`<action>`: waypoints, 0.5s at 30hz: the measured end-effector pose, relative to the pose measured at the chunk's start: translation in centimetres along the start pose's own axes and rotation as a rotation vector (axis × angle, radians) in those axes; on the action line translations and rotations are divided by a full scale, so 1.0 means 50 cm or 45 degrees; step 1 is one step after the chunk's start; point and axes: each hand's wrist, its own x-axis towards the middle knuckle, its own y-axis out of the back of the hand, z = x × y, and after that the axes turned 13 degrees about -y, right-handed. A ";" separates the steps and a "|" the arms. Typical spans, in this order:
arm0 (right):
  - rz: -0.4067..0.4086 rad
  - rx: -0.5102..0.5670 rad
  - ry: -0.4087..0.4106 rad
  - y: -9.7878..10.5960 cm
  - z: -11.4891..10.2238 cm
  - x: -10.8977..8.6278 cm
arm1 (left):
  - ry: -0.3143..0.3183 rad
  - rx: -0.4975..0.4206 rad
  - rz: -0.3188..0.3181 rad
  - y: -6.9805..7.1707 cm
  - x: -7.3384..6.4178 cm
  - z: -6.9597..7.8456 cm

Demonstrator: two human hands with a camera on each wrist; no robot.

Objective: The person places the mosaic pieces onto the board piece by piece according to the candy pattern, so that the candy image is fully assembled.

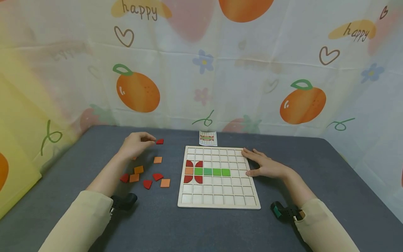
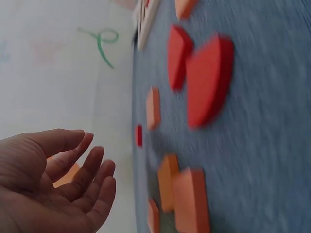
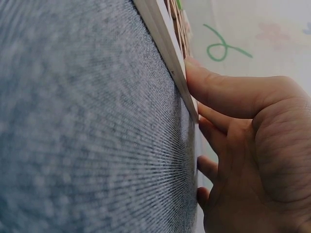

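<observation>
My left hand (image 1: 136, 144) hovers over the back left of the table, its fingertips right by a red quarter-round tile (image 1: 160, 141). In the left wrist view its fingers are loosely bent with nothing between them. My right hand (image 1: 267, 167) rests on the right edge of a white grid board (image 1: 219, 207), thumb and fingers spread along the rim. On the board, a row of green square tiles (image 1: 217, 172) follows an orange square (image 1: 189, 170) at the left. Red quarter-round tiles (image 1: 188, 179) sit above and below that row's left end.
Left of the board lie loose orange squares (image 1: 165, 183) and red quarter-round tiles (image 1: 147, 184). A small printed pattern card (image 1: 208, 138) lies behind the board. A patterned cloth (image 1: 176, 77) hangs along the table's back edge.
</observation>
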 end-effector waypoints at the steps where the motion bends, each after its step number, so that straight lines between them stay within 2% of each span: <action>1: 0.000 0.002 -0.003 0.000 0.000 -0.001 | 0.016 -0.004 0.004 0.004 -0.002 -0.007; 11: 0.001 -0.004 -0.024 -0.001 -0.001 0.001 | 0.117 -0.068 0.010 0.032 -0.023 -0.082; 15: 0.003 0.001 -0.021 -0.001 0.000 0.000 | 0.142 -0.062 0.010 0.035 -0.029 -0.100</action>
